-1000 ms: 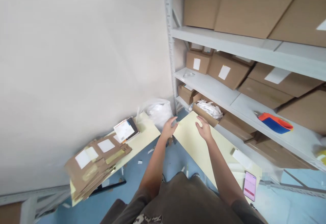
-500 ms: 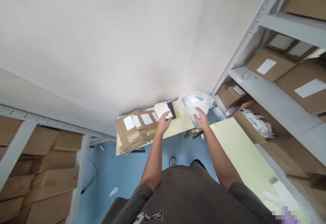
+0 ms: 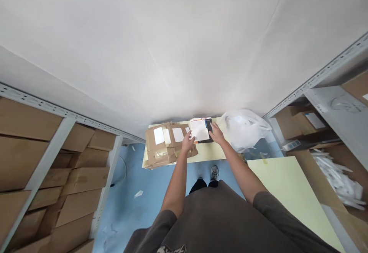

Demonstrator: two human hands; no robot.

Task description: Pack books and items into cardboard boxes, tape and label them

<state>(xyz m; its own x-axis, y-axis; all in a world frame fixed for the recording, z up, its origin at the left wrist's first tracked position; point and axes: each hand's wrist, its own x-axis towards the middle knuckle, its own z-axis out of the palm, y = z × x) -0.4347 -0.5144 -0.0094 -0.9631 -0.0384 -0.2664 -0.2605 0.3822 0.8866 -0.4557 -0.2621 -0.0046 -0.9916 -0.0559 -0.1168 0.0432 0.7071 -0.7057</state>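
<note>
Two hands are meeting a white sheet point(image 3: 199, 129) that is lying on a dark flat pad point(image 3: 209, 132) at the back of the bench point(image 3: 214, 152), close against the wall. As a judgement of risk, the sheet is sitting loose on the pad and overlapping a stack of flattened cardboard envelopes point(image 3: 163, 147). A pull from one side alone could therefore be sliding the sheet off, or dragging the top envelopes, which are reaching the bench's near edge, down to the floor. The plastic bag point(image 3: 244, 130) near the right hand point(image 3: 216, 133) could also be catching a finger. The left hand point(image 3: 188, 142) is resting with fingers extended and slightly spread on the sheet's near left corner. The right hand is lying open along the pad's right edge. Neither is showing a closed grasp, and whether a thumb is hooking underneath cannot be told.
</note>
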